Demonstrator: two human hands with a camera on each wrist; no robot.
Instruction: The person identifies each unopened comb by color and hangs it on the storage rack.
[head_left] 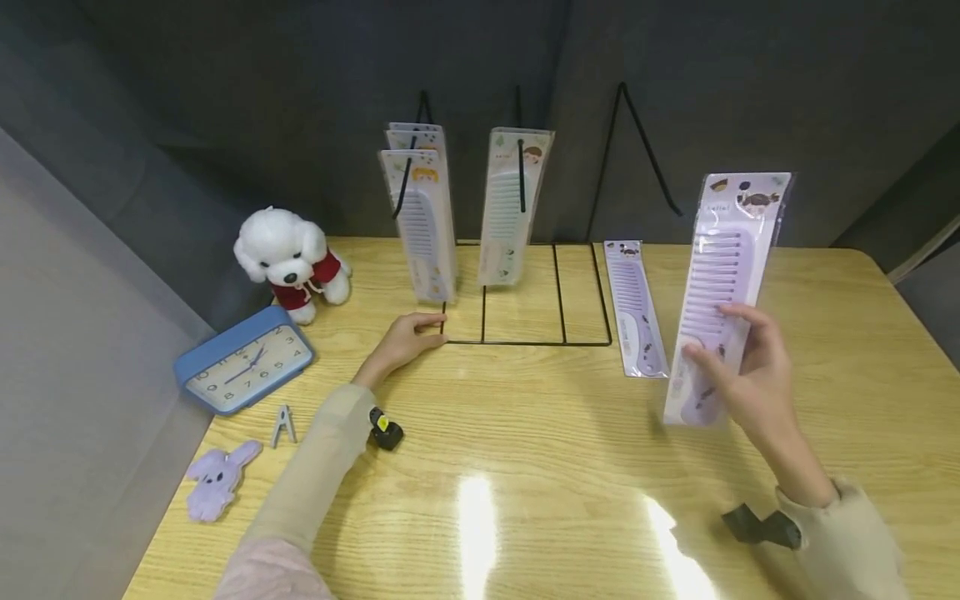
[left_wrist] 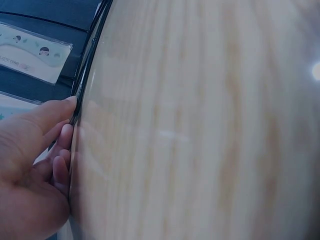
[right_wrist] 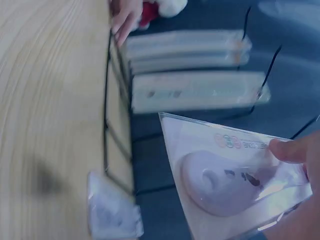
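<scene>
While the left hand rests on the bench, its fingertips touch the front left corner of the black wire display rack; the fingers are lightly bent against the wire and enclose nothing. Well to the left of this hand, a blue alarm clock lies face up, with a white plush dog in a red top behind it. Nearer the person than the clock are a small metal clip and a lilac plush rabbit. Just behind the left hand, two packaged combs hang on the leftmost hook of the rack, and one further packaged comb hangs on the middle hook. The rightmost hook carries nothing.

Between the two hands, just beside the rack's right edge, a narrow packaged comb lies flat on the bench. Immediately right of it, the right hand holds a wide-toothed purple comb in its clear package. Thumb and fingers pinch the lower part of the package, near the comb handle. The package stands nearly upright, tilted slightly, and is raised above the bench surface, to the right of the rack. In the right wrist view, the thumb presses on the package face.
</scene>
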